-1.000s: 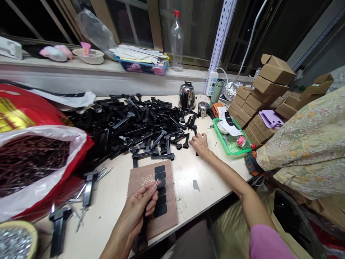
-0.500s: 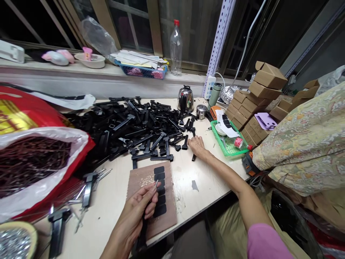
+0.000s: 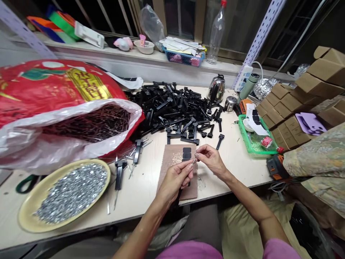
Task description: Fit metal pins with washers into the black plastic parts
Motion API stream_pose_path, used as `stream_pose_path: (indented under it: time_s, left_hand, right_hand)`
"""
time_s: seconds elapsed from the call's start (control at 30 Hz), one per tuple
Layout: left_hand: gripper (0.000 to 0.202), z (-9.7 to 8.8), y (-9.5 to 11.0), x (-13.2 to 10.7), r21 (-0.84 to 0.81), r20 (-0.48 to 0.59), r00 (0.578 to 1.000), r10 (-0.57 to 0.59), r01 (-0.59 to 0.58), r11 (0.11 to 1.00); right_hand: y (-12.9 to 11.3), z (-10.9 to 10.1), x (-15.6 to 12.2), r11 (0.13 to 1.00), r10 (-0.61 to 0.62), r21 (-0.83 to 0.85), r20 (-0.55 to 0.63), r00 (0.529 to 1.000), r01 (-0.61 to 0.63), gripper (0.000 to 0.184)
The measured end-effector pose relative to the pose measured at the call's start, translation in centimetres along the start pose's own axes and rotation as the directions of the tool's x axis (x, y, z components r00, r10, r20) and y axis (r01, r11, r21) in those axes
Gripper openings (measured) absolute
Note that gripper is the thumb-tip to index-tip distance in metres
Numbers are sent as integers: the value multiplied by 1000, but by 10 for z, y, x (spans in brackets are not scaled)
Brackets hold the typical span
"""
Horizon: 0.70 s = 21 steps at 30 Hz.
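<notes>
My left hand (image 3: pixel 175 178) pinches a thin silver metal pin (image 3: pixel 194 161) between thumb and forefinger, over a brown board (image 3: pixel 168 169). Something black shows below its palm; I cannot tell what it is. My right hand (image 3: pixel 211 160) meets the left at the pin's tip, thumb and fingertips pressed together; what lies between them is too small to make out. On the board stand black rounded pads (image 3: pixel 187 150) in a column, partly hidden by my hands, beside pale crumbs. Behind the board lies a large heap of black T-shaped plastic parts (image 3: pixel 172 108).
At left, a red bag (image 3: pixel 107 79) of thin dark rods and a yellow bowl (image 3: pixel 24 212) of small silver pieces. Black parts with metal rods (image 3: pixel 137 151) lie between. At right: a green basket (image 3: pixel 244 138), a power tool (image 3: pixel 275 167), cardboard boxes (image 3: pixel 292 133). A kettle (image 3: pixel 217 88) stands behind.
My right hand has come back from the edge of the heap to the left hand's fingertips. The left still holds the pin. The view has swung left, bringing the whole bowl into sight.
</notes>
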<state>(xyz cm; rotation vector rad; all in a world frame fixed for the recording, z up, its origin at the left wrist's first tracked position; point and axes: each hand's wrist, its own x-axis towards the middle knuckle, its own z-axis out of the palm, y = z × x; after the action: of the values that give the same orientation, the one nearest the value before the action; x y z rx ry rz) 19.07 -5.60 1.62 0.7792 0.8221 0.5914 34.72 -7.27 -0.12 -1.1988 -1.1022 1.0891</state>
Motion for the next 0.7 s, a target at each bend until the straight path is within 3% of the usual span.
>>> stream_pose_path:
  time_s: [0.13,0.3,0.43,0.6,0.7]
  left_hand:
    - [71,-4,-2,0,-3,-15,1000,8,-8,1000]
    - [67,-5,-3,0,-1,8,1000,17,-17,1000]
    - [70,-5,-4,1,-2,15,1000,0,0,1000]
    - [72,-7,-6,2,-15,-15,1000,14,-14,1000]
    - [70,-9,-7,3,27,-40,999,28,-26,999]
  right_hand:
    - [-1,4,0,997,-70,-28,33,997,71,27]
    - [-2,2,-6,944,-229,-235,36,973,231,17]
    - [-5,-2,-7,801,-403,-436,114,908,410,6]
    - [-4,-6,-4,538,-590,-558,286,755,632,12]
    - [-2,-7,-4,499,-586,-580,321,744,644,15]
